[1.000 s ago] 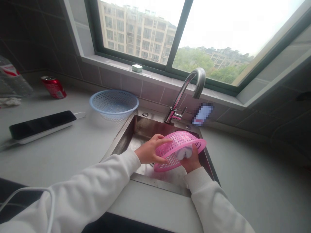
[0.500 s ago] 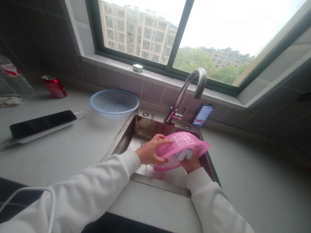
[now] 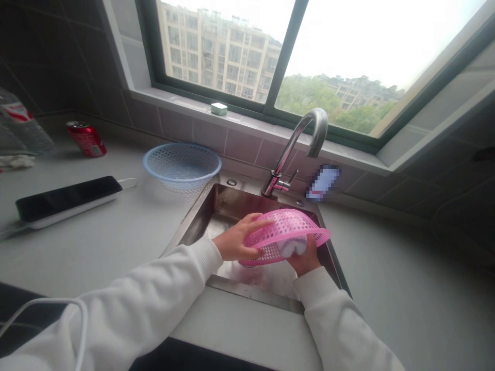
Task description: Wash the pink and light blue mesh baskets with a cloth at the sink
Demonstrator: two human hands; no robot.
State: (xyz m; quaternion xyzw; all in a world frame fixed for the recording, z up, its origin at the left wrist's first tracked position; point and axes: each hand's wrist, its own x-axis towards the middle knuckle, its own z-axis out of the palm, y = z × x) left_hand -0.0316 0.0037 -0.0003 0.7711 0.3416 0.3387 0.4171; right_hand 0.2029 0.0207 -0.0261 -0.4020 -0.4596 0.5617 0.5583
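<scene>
A pink perforated basket [image 3: 284, 232] is held tilted over the steel sink [image 3: 220, 206]. My left hand [image 3: 234, 241] grips its left side, thumb on the outside of the mesh. My right hand [image 3: 303, 260] is under the basket's rim on the right, closed on a white sponge [image 3: 293, 246] that presses against the inside of the basket.
A chrome tap [image 3: 299, 141] arches over the sink's back. A blue basket [image 3: 181, 164] sits on the counter left of the sink. Further left lie a power strip with a dark phone on it [image 3: 65, 200] and a red can [image 3: 87, 138]. A small white box [image 3: 218, 108] rests on the windowsill.
The pink basket has tipped a little flatter and lower over the sink. Both hands keep their hold in nearly the same place.
</scene>
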